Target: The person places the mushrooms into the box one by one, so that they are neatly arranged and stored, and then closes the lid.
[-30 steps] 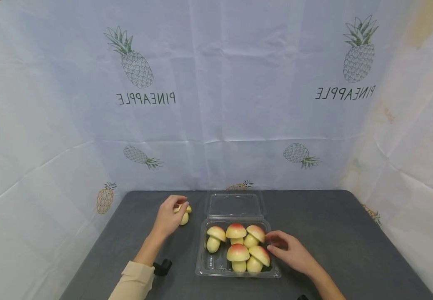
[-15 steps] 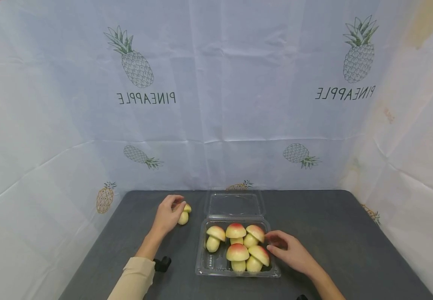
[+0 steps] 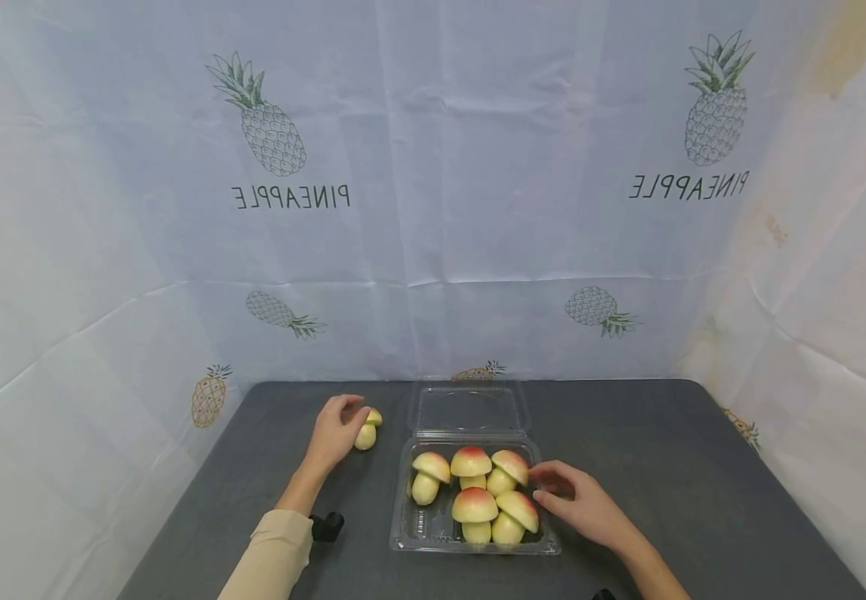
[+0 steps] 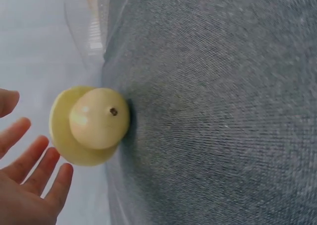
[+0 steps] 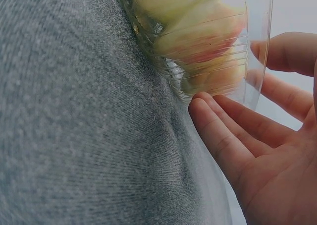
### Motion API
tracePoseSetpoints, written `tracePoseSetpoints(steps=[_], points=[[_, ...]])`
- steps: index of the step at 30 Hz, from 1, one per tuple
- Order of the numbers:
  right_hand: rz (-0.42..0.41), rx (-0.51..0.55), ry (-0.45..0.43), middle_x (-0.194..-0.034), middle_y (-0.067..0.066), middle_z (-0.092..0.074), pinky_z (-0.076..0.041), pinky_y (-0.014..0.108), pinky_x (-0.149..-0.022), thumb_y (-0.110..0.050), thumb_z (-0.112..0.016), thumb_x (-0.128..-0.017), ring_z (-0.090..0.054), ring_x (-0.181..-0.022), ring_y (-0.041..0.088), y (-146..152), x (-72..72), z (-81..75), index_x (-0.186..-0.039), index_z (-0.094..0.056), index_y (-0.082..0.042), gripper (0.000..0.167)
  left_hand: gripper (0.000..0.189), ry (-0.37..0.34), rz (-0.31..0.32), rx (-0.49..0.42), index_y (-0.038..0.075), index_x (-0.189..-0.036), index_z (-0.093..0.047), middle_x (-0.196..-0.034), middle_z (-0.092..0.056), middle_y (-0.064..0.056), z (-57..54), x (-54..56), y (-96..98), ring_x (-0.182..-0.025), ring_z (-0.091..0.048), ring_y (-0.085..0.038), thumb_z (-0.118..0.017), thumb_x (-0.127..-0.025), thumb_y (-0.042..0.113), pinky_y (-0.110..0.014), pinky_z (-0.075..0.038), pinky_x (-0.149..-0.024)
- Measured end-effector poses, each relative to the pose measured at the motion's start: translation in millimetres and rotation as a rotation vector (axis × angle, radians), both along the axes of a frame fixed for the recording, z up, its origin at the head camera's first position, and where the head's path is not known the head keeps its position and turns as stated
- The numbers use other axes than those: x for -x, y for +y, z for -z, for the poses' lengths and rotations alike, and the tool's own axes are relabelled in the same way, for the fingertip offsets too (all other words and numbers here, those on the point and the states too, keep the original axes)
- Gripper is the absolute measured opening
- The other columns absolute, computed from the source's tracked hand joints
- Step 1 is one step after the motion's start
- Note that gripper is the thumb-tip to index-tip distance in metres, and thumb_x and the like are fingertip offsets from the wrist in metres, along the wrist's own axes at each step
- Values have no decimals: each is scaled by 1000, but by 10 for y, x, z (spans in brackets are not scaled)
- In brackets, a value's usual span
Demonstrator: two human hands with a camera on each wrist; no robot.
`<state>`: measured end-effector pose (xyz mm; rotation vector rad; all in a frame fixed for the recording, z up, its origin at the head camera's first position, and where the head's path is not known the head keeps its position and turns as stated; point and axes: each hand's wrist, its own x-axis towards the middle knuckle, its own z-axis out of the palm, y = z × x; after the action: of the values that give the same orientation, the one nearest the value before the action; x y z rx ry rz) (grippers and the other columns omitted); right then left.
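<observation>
In the head view, a yellow mushroom-shaped piece (image 3: 366, 431) stands on the dark table at left, its cap pale yellow. Beside its left side is my left hand (image 3: 336, 431), fingers loosely bent. The left wrist view shows those fingers spread around the cap's edge, not closed on the piece (image 4: 99, 118); whether a fingertip touches it I cannot tell. Several similar mushrooms with red-tinged caps (image 3: 475, 506) sit in an open clear plastic clamshell box (image 3: 421, 542). At the box's right side rests my right hand (image 3: 578, 504), relaxed fingers against the clear wall and rim (image 5: 260, 66).
The box's clear lid (image 3: 470, 408) lies folded back behind it. Inside, a gap shows at the front left, below the leftmost mushroom (image 3: 429, 478). A dark cloth-covered table (image 3: 643, 442) spreads around, with white pineapple-printed curtains (image 3: 433, 208) behind and at both sides.
My left hand's fingers have drawn off the lone mushroom slightly to the left, uncovering more of its cap. That mushroom has shifted slightly left. The right hand and box look unmoved.
</observation>
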<state>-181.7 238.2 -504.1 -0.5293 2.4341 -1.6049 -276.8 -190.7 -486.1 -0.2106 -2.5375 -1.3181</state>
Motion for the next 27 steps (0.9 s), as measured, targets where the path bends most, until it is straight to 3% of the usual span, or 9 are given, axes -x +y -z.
tracePoseSetpoints(steps=[17, 27], points=[[-12, -11, 19, -126, 16, -64, -55, 30, -83, -21, -65, -102, -65, -107, 23, 6, 0, 13, -132, -61, -3, 35, 44, -98, -47, 14, -3, -134, -60, -127, -57, -20, 171, 72, -57, -112, -57, -35, -69, -99, 21, -53, -47, -94], [-13, -5, 14, -127, 15, -64, -55, 29, -84, -21, -64, -102, -64, -109, 27, 10, -1, 17, -132, -60, -4, 35, 41, -71, -75, 8, -3, -130, -62, -122, -59, -20, 222, 88, -73, -112, -58, -35, -71, -98, 21, -53, -47, -95]])
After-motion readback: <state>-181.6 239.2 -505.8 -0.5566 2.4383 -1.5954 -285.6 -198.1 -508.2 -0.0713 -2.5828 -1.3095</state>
